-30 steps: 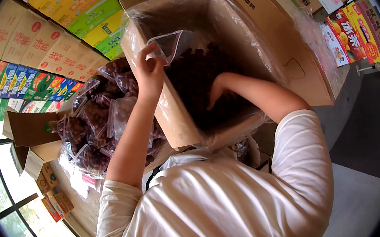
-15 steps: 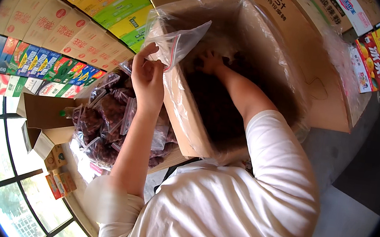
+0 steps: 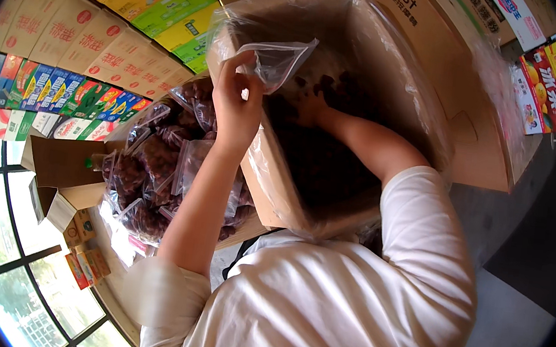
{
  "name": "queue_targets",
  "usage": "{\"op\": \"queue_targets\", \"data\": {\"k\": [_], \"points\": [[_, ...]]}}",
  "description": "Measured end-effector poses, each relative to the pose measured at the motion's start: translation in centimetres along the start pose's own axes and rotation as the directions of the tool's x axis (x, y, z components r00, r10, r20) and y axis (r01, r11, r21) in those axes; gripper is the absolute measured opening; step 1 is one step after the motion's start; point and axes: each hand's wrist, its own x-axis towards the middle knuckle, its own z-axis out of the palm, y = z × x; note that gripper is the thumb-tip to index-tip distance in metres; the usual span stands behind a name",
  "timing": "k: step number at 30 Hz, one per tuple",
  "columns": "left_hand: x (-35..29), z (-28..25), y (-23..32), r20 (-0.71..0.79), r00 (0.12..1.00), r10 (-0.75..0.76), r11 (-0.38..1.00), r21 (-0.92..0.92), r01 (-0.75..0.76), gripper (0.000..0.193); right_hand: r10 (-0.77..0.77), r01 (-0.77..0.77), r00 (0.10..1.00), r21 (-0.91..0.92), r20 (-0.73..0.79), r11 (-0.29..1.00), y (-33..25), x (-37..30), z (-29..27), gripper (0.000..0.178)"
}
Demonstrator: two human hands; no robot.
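My left hand (image 3: 236, 104) pinches the edge of a clear zip bag (image 3: 283, 64) over the left wall of a large cardboard box (image 3: 270, 179). The bag looks empty and its mouth points to the upper right. Deep in the box, my right hand (image 3: 311, 107) is at a heap of dark brown, date-like pieces (image 3: 314, 157). Its fingers look apart, though shade and the pieces partly hide them. Clear plastic film (image 3: 401, 57) lines the box and folds over its rim. Left of the box lies a pile of filled clear bags (image 3: 156, 159) holding similar reddish-brown pieces.
Stacked cartons (image 3: 82, 28) and a row of colourful drink packs (image 3: 61, 90) line the left side. An open small carton (image 3: 63, 163) stands beyond the filled bags. At the right are a large flat cardboard panel (image 3: 480, 142) and red-and-yellow boxes (image 3: 555, 88).
My left hand has moved slightly right and down with the bag, toward the box wall. My right hand has shifted a little right and down, and dark pieces now show piled beside its fingers.
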Motion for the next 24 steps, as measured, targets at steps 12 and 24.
{"op": "queue_targets", "data": {"k": [12, 24], "points": [[2.1, 3.7, -4.4, 0.104, 0.961, 0.257, 0.853, 0.443, -0.276, 0.031, -0.288, 0.043, 0.549, 0.318, 0.785, 0.947, -1.8, -6.4, -3.8, 0.059], [2.2, 4.4, -4.2, 0.066, 0.977, 0.202, 0.834, 0.512, -0.207, 0.033, -0.041, 0.156, 0.96, 0.406, -0.277, 0.901, -3.5, 8.8, 3.3, 0.063]]}}
